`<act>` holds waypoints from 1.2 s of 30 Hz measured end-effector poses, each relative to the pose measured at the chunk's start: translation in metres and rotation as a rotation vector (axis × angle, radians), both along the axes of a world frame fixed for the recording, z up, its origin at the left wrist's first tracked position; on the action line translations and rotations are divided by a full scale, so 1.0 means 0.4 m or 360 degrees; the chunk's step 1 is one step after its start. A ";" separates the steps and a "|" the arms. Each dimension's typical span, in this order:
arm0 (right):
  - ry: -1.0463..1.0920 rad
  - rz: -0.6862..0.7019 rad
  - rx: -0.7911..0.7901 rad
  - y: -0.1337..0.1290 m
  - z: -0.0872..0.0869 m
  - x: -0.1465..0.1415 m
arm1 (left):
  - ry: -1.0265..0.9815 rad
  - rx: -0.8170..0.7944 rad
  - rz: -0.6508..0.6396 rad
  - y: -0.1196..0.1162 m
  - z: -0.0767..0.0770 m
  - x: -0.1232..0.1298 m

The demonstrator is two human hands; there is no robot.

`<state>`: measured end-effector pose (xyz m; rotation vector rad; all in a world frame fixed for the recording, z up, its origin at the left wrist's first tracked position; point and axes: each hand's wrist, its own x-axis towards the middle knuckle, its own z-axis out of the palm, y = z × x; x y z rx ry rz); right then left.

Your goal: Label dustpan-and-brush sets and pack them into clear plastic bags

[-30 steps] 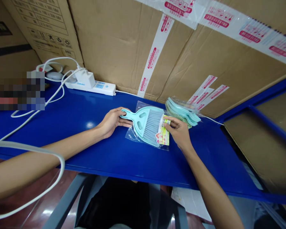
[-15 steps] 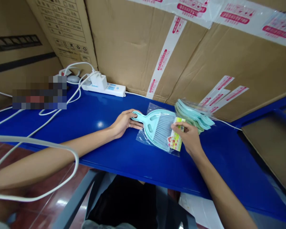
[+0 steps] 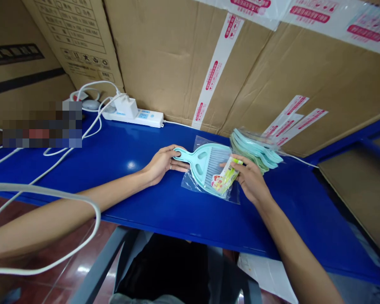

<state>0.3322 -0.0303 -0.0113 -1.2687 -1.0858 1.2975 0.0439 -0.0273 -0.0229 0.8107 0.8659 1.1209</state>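
Observation:
A light-blue dustpan [image 3: 199, 165] with a grey-bristled hand brush [image 3: 219, 158] nested in it lies over the blue table, in a clear plastic bag [image 3: 190, 182]. My left hand [image 3: 164, 164] is closed around the handle end, thumb on top near the hanging hole. My right hand [image 3: 249, 175] pinches a yellow-green and white label card [image 3: 227, 175] at its upper right corner. The card lies tilted across the bristles and the pan's right edge; whether it is inside the bag I cannot tell. Fingertips of the right hand show beyond the card.
Behind my right hand rests a stack of bagged blue and green dustpans [image 3: 256, 150]. A white power strip [image 3: 133, 117] with a plugged-in adapter stands at the back. A white cable [image 3: 95, 207] loops over my left forearm. Large cardboard boxes [image 3: 164, 59] wall the back of the table [image 3: 164, 211].
The label card has turned from nearly upright to slanted, its lower end swinging left over the bristles. My right fingers have shifted on it. The left hand keeps its hold on the handle.

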 end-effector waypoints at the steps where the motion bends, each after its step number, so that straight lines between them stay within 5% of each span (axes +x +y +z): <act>1: -0.0024 -0.0032 0.0009 0.002 -0.001 0.004 | 0.0003 -0.0002 0.0004 0.000 0.000 0.000; 10: 0.0033 -0.0097 0.0075 0.008 0.019 0.033 | 0.0014 -0.0030 0.0032 0.000 0.010 0.002; 21: -0.0156 0.0197 -0.0127 -0.002 0.028 0.022 | 0.0046 -0.0018 -0.0006 -0.005 0.007 0.005; 27: -0.0041 0.0141 -0.0127 0.001 0.045 0.042 | 0.0032 -0.0021 0.0009 -0.001 0.005 0.002; 36: -0.0191 0.0202 0.0027 0.008 0.043 0.057 | 0.0048 0.0000 -0.0008 0.002 -0.001 0.000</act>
